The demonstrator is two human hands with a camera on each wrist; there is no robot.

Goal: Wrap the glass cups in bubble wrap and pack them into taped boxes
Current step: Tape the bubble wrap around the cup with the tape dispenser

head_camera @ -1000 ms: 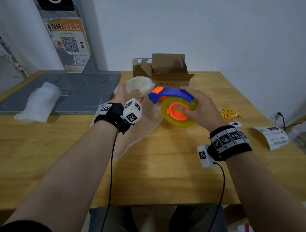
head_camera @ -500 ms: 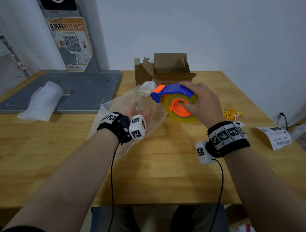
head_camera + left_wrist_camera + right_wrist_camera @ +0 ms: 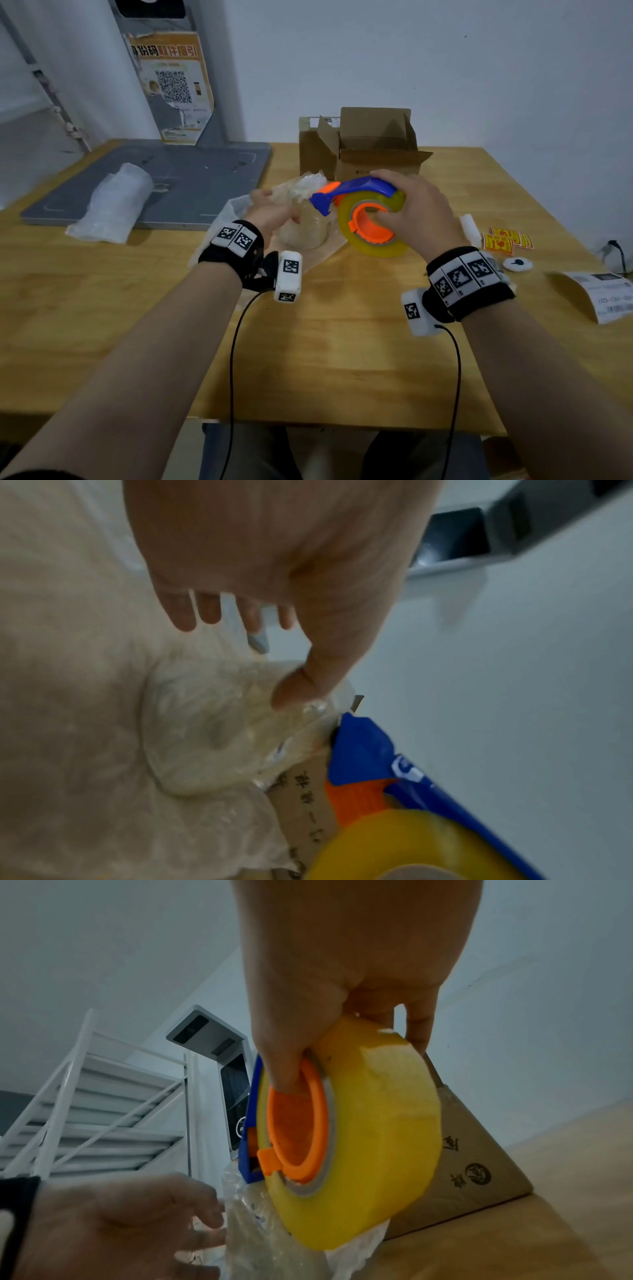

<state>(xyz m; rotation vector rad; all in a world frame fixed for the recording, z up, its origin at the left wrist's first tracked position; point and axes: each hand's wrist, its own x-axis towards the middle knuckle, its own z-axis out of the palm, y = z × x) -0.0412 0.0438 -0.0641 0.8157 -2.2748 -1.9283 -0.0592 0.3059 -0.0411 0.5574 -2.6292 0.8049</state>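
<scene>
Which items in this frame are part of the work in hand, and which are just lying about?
In use: tape dispenser, gripped by the right hand; wrapped bundle, held by the left hand; plastic sheet under it.
Lying about: open cardboard box, perhaps next; white foam roll on the grey mat; yellow stickers; printed label.

On the counter (image 3: 325, 342) the box (image 3: 373, 147) stands at the back centre. Just before it is the wrapped bundle (image 3: 303, 226), with the left hand (image 3: 270, 214) on its left and the tape dispenser (image 3: 370, 219), in the right hand (image 3: 418, 212), against its right. A platform (image 3: 191, 171) lies back left with a roll of wrap (image 3: 116, 202) on its near edge, and stickers (image 3: 503, 240) and a paper label (image 3: 609, 301) lie far right.
</scene>
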